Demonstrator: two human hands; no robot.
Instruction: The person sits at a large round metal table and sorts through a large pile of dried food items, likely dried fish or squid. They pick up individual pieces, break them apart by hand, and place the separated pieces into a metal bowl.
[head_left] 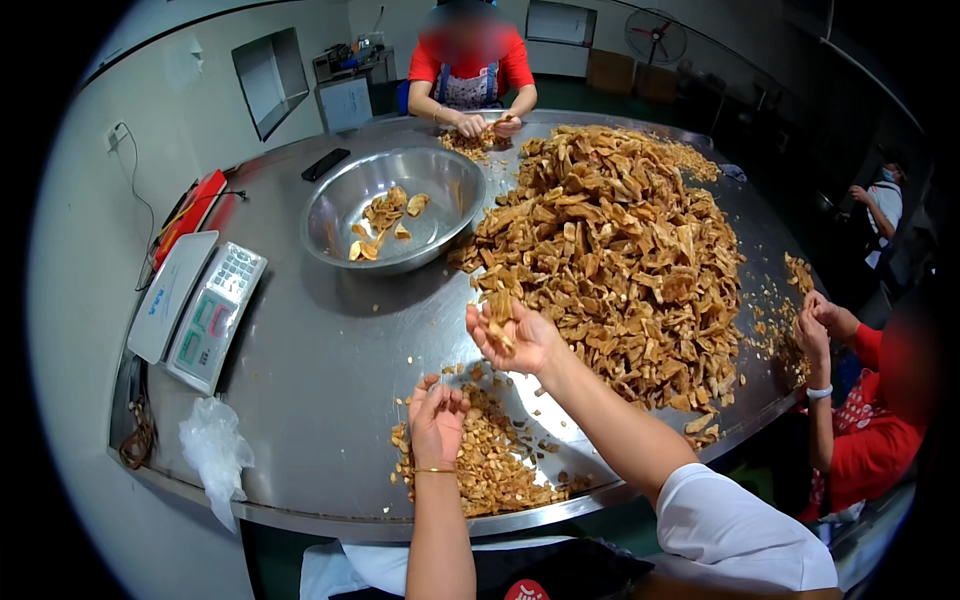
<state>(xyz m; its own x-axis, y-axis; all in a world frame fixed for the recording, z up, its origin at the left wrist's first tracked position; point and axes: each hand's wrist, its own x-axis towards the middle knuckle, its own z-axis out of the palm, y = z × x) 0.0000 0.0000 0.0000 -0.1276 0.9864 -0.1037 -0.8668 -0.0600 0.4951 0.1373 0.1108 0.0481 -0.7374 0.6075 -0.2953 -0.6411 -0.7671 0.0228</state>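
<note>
I see my right hand [515, 338] raised over the steel bench [320, 370], fingers clenched round a few brown chips [500, 312], just beside the big chip heap [610, 250]. My left hand [437, 418] sits lower, fingers curled; can't tell if it grips anything. It's above a small pile [490, 460] near the bench edge. Steel bowl [392, 208] w/ a few pieces beyond; scale [200, 310] far left

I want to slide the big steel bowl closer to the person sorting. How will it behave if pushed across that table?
The steel bowl holds only a few brown pieces, so it is probably light. Its rounded base on the smooth metal table should let it slide easily, perhaps spin or rock. It looks rigid and should not flex. The heaped pile touches its right side, so pushing that way may scatter pieces.
</note>
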